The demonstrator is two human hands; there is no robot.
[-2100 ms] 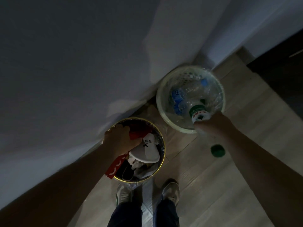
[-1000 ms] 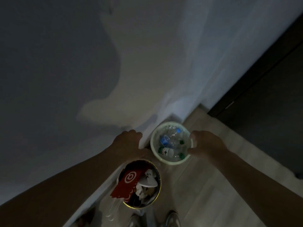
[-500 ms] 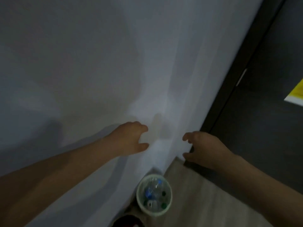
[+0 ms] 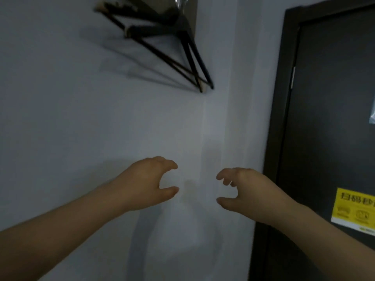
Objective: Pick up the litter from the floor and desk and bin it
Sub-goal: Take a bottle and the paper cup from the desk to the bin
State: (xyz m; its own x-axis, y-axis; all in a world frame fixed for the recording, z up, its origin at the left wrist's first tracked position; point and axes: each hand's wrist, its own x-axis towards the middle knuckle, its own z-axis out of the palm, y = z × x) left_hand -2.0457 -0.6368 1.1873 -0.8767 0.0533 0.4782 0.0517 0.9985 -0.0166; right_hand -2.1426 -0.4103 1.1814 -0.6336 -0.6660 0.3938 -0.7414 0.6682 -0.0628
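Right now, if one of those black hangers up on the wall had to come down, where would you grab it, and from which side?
Probably the low corner of the hangers, where the thin bars meet, reached from below. That end hangs bare and nearest the empty left hand and right hand; the upper ends are tucked under something dark, so the hooks cannot be seen.

left hand [image 4: 146, 183], right hand [image 4: 246, 191] raised, fingers loosely curled, empty
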